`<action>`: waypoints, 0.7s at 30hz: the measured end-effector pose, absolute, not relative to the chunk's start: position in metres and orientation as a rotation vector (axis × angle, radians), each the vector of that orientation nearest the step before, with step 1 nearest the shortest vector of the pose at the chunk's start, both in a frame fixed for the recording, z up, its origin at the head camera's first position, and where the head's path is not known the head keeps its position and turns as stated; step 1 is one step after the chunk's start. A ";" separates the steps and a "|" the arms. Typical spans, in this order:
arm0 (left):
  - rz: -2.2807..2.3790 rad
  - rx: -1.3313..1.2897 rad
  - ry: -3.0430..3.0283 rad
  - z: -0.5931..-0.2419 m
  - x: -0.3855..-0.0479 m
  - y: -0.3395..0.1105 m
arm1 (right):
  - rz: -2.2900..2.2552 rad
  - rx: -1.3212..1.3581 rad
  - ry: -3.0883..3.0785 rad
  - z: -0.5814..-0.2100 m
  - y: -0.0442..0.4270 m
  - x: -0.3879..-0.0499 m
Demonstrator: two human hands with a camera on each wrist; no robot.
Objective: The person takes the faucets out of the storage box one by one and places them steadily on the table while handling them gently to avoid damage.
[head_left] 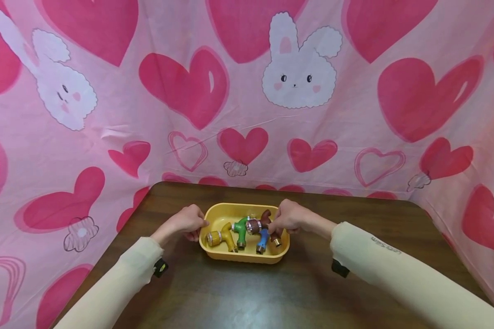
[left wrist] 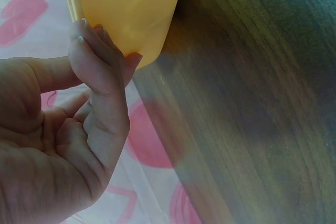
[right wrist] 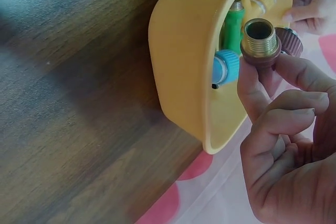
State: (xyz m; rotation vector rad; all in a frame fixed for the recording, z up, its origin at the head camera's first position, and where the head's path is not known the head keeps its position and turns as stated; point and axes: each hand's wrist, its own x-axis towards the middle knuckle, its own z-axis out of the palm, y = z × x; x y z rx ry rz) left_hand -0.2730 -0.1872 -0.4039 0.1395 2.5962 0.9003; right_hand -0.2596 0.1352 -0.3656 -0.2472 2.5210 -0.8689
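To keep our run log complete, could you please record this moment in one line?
Left hand: holds yellow tub by rim; right hand: pinches brown fitting; inside tub: yellow fitting, green fitting, blue fitting

head view fairly bright, pale glare on near tabletop (head_left: 238, 292); wrist views dimmer, hazy, soft dark shadows.

At lower centre, a tub (head_left: 243, 259) sits on the desk (head_left: 230, 297), three pipe fittings (head_left: 241, 233) lying inside, a fourth fitting (head_left: 253, 227) at its right half; cloth (head_left: 247, 107) hangs behind.
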 end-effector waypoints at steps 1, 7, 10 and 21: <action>0.903 0.143 2.598 -0.404 -0.273 -0.187 | -0.873 -0.248 2.519 -0.365 0.136 -0.259; 0.924 0.142 2.596 -0.403 -0.270 -0.188 | -0.903 -0.269 2.527 -0.364 0.141 -0.258; 0.930 0.135 2.592 -0.403 -0.269 -0.188 | -0.912 -0.268 2.529 -0.363 0.143 -0.258; 0.922 0.150 2.602 -0.404 -0.272 -0.187 | -0.926 -0.262 2.525 -0.360 0.157 -0.258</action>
